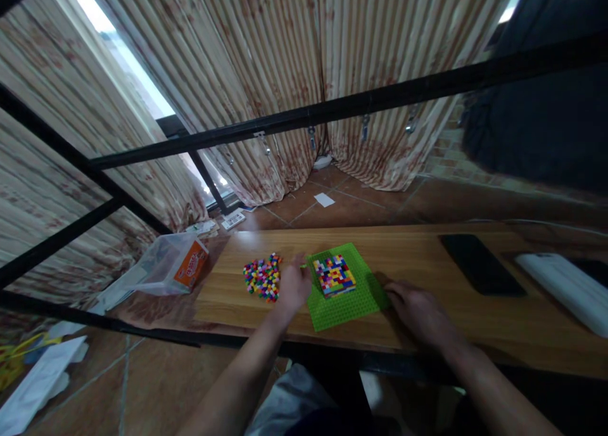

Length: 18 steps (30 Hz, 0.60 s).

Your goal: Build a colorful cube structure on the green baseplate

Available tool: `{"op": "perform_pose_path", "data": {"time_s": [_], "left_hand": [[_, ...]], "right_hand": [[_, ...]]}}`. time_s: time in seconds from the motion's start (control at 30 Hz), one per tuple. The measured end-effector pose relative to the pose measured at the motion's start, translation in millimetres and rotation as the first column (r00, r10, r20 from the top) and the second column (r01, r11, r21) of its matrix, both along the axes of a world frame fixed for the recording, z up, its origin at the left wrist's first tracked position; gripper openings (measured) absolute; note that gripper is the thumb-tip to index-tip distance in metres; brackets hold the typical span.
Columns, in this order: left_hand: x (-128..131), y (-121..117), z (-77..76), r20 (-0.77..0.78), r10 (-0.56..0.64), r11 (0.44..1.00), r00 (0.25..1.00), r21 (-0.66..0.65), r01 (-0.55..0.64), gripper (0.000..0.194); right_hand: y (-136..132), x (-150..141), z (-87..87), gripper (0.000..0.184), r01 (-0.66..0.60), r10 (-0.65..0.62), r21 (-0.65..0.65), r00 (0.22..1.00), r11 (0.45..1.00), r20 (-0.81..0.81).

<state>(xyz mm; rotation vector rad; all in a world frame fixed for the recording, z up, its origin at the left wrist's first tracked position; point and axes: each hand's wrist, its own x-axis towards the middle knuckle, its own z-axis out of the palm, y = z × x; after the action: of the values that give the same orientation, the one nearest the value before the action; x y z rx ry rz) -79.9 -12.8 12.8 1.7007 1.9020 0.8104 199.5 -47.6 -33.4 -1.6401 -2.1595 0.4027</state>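
Observation:
A square green baseplate (337,312) lies at an angle on the wooden table. Built up on it is a low, multicoloured block of small toy bricks (335,275). My left hand (294,284) is between the loose bricks and the plate's left edge, its fingers pinched together. A tiny yellow-green brick (303,266) shows at those fingertips. At the plate's right corner, my right hand (415,309) has its fingers curled against the edge, gripping it; the undersides of the fingers are hidden. A pile of loose coloured bricks (263,277) lies left of my left hand.
On the right of the table (408,246) lie a black phone-like slab (482,265) and a long white object (565,290). A clear plastic box (166,265) with an orange label stands beyond the left end. A black metal bar (294,120) crosses before the curtains.

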Motion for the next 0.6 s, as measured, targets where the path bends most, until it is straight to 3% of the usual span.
{"op": "perform_pose_path", "data": {"time_s": [0.1,0.17,0.3,0.6], "left_hand": [[5,-24,-26.2,0.367,-0.059,0.997,0.928,-0.016,0.070,0.050],[12,-34,-36.8,0.471,-0.101,0.994,0.876,0.006,0.111,0.064],[23,-35,-43.7,0.521,-0.128,0.991,0.844,0.025,0.135,0.095],[14,-9,-38.9,0.501,-0.308,0.948,0.809,0.088,0.306,0.080]], "right_hand": [[-2,-3,-3.1,0.031,0.010,-0.010,0.026,0.999,1.000,-0.038],[-2,-6,-7.2,0.033,0.006,-0.001,0.065,0.998,0.998,-0.070],[-3,-8,-13.9,0.037,-0.004,0.011,0.093,0.997,0.996,-0.074],[-2,0,-22.6,0.037,-0.027,0.029,0.052,0.999,0.998,-0.034]]}}
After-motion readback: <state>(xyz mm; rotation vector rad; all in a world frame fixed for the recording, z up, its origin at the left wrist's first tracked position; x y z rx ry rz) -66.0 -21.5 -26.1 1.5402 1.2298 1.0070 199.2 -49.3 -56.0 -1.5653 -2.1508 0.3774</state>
